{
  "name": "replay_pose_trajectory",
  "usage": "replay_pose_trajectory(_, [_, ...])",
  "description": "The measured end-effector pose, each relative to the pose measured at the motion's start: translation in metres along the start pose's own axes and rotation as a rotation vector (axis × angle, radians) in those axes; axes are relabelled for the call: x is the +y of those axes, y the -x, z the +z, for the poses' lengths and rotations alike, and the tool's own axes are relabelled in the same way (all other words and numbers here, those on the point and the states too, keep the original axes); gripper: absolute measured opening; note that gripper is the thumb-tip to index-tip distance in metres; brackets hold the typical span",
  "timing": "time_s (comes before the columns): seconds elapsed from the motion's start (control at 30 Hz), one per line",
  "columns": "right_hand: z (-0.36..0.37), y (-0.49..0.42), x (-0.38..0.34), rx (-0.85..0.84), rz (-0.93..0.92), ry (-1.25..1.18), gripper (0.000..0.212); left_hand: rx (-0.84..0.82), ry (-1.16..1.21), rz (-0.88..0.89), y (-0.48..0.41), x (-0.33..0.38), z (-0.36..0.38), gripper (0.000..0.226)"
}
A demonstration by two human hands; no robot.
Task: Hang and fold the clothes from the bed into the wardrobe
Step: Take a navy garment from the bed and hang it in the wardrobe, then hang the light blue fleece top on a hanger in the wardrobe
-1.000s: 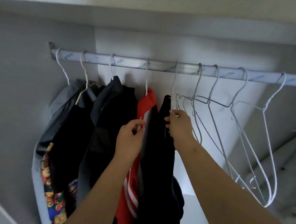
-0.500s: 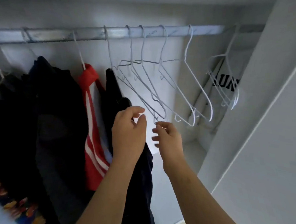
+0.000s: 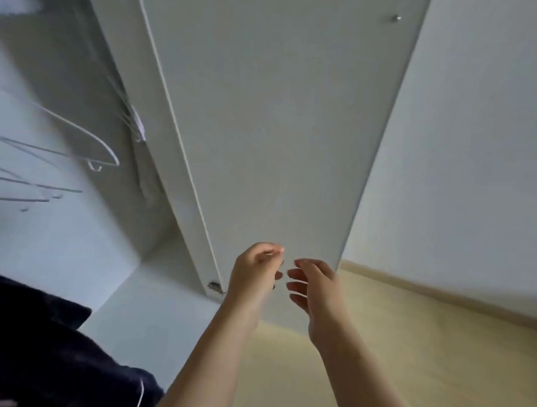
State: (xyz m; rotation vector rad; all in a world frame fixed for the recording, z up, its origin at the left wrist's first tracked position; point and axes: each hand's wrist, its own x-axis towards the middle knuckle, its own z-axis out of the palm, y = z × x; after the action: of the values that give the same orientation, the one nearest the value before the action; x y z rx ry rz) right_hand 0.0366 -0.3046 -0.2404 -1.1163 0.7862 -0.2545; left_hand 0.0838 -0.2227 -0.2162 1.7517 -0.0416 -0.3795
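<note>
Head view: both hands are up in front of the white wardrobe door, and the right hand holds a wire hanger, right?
Not quite. The head view shows the right hand holding nothing, its fingers loosely curled. Both hands, the left hand too, are in front of the white wardrobe door; the wire hangers hang apart at the left.
</note>
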Motion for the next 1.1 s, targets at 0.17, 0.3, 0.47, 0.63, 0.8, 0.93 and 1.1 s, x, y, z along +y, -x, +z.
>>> replay_pose_trajectory(0.17, [-0.160, 0.023, -0.015, 0.260, 0.006, -0.141, 0.014, -0.287, -0.010, -0.066, 0.061, -0.008, 0.142, 0.011])
replay_pose_trajectory(0.3, [-0.277, 0.052, -0.024, 0.431, 0.005, -0.220, 0.016, -0.473, -0.023, -0.118, 0.124, -0.011, 0.243, 0.011])
replay_pose_trajectory(0.47, [-0.402, 0.093, -0.024, 0.615, -0.010, -0.351, 0.015, -0.685, -0.095, -0.116, 0.198, -0.013, 0.352, 0.017])
replay_pose_trajectory(0.63, [-0.502, 0.134, -0.018, 0.809, -0.049, -0.506, 0.016, -0.901, -0.194, -0.082, 0.266, -0.015, 0.441, 0.019])
replay_pose_trajectory(0.8, [-0.568, 0.163, -0.007, 0.967, -0.066, -0.650, 0.015, -1.091, -0.299, -0.079, 0.316, -0.025, 0.512, 0.019])
replay_pose_trajectory(0.93, [-0.631, 0.177, -0.006, 1.125, -0.087, -0.729, 0.017, -1.248, -0.363, -0.071, 0.353, -0.033, 0.580, 0.021])
replay_pose_trajectory(1.1, [-0.717, 0.170, -0.020, 1.224, -0.098, -0.785, 0.018, -1.373, -0.412, -0.068, 0.381, -0.036, 0.673, 0.020])
